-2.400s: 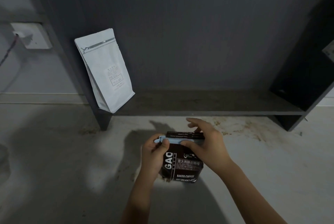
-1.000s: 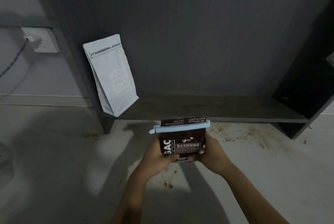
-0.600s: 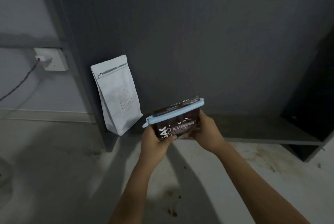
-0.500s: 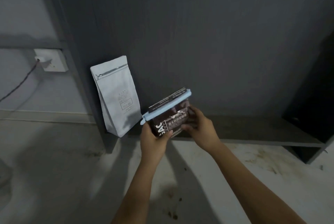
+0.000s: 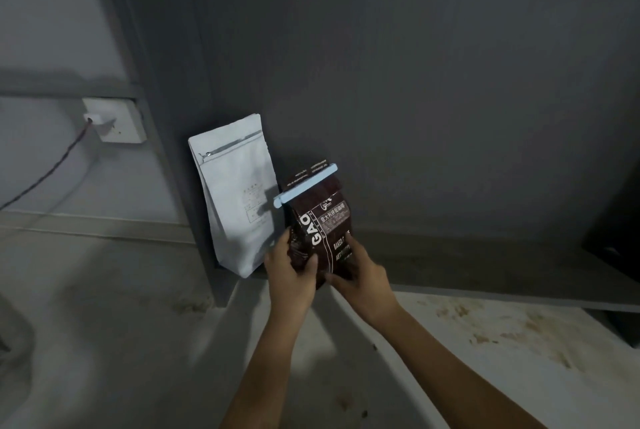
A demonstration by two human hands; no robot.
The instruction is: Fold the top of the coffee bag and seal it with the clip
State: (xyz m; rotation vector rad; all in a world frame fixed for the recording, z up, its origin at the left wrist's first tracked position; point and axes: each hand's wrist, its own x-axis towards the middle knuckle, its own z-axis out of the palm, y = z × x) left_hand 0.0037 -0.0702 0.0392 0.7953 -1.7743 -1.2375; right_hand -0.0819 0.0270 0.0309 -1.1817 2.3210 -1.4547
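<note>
While both hands grip it low down, the scene reads as follows.

Coffee bag: dark brown coffee bag (image 5: 323, 224) with white lettering, held upright with a slight lean, its top tipped to the right and far side; it sits over the left end of the low shelf, just right of the white pouch.

Clip: pale blue clip (image 5: 304, 186) clamped across the bag's folded top, slanting up from near-left to far-right; a strip of the fold shows above it.

Left hand: left hand (image 5: 291, 272) wraps the bag's lower left side, thumb on the front face, fingers (image 5: 282, 245) closed around the edge.

Right hand: right hand (image 5: 363, 279) holds the bag's lower right corner, fingers curled onto the front and under the base.

Bag base: hidden by the hands, so I cannot tell whether it touches the shelf.

White pouch: white pouch (image 5: 239, 196) stands on the shelf's left end, leaning back against the dark panel.

Shelf: dark low shelf (image 5: 485, 276) running to the right.

Wall: socket (image 5: 116, 120) on the left, with a cable (image 5: 45, 175) trailing down and left.

Floor: pale floor (image 5: 502, 342) with brown stains near the right.
</note>
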